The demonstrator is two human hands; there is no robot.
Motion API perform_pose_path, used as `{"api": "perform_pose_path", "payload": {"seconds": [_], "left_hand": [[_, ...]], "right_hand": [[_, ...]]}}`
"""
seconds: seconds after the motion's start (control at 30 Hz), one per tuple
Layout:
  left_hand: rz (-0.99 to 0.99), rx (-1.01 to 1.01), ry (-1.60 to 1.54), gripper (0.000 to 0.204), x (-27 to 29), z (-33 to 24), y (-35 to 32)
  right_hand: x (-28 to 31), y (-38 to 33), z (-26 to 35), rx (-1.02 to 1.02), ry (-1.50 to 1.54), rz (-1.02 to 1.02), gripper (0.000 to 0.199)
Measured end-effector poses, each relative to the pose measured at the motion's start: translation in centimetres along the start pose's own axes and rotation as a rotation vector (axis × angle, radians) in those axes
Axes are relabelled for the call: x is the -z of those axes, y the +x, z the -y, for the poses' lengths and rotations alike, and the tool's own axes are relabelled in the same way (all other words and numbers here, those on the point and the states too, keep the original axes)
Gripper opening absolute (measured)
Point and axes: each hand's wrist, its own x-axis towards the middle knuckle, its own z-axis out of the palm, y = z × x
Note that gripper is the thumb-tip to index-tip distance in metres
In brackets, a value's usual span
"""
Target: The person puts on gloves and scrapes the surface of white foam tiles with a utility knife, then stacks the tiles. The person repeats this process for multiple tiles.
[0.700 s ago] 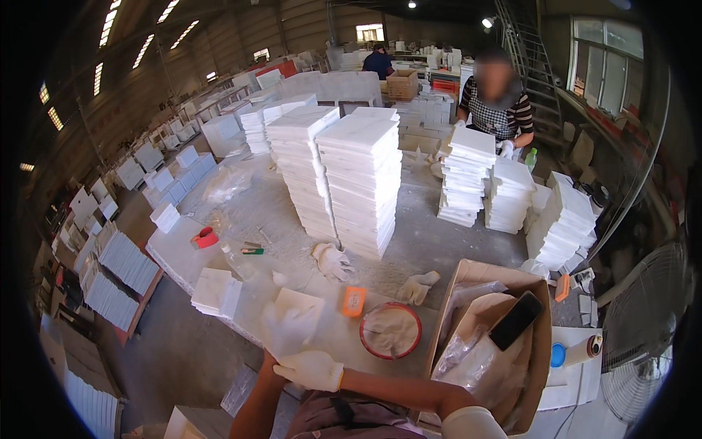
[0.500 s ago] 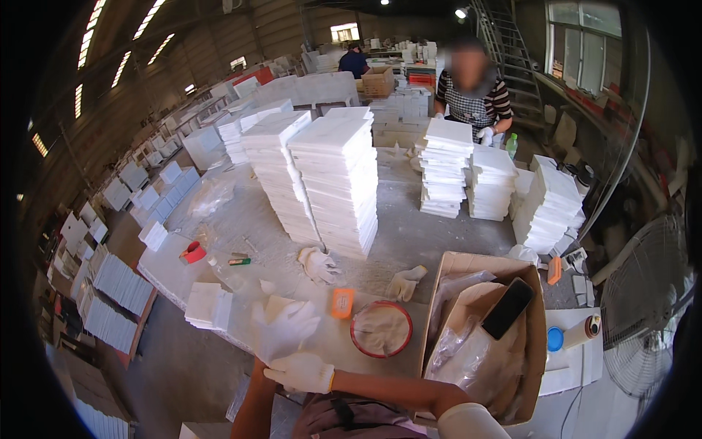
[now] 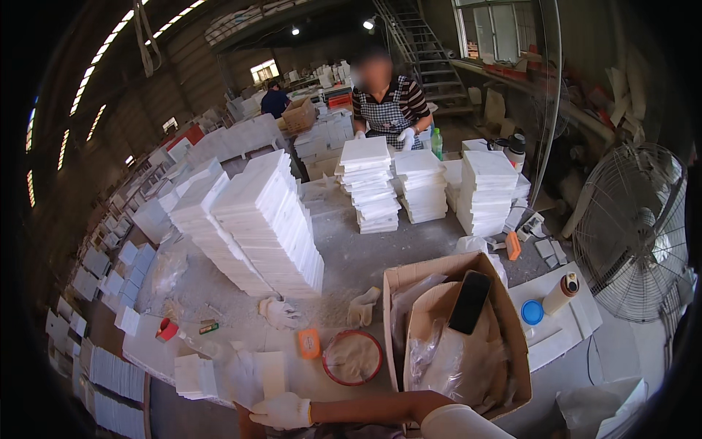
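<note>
My right hand (image 3: 281,411), in a white knit glove, is at the bottom edge of the table. Its fingers are bent together against my left forearm (image 3: 245,420); what they pinch, if anything, is hidden. My left hand (image 3: 240,374) is a pale, smeared glove shape over white tiles, its fingers unreadable. Beside it lie a small stack of white tiles (image 3: 191,377) and a single tile (image 3: 272,372). To the right are an orange box (image 3: 308,343) and a red-rimmed round tub (image 3: 352,358) of pale powder. Loose white gloves (image 3: 278,313) lie farther up.
Tall stacks of white tiles (image 3: 256,219) rise ahead. An open cardboard box (image 3: 391,322) with plastic wrap and a black phone (image 3: 470,301) stands at right. Farther off are shorter tile stacks (image 3: 365,186), a co-worker (image 3: 387,110) in a checked apron, and a large fan (image 3: 632,230).
The view has swung right and up, so the stacks sit farther left. My hands show lower in the picture, with my right hand still by my left forearm. The co-worker is seen more fully.
</note>
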Motion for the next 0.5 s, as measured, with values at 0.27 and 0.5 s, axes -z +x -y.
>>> {"api": "perform_pose_path", "payload": {"seconds": [0.27,0.5], "left_hand": [[-0.003,-0.093,-0.015,0.031,0.0,-0.3,0.3],[0.197,-0.068,-0.286,0.03,-3.0,0.0,-1.2]], "right_hand": [[1.8,0.0,1.0,0.065,-0.156,-0.057,0.038],[3.1,-0.9,2.1,0.172,-0.249,-0.049,0.041]]}}
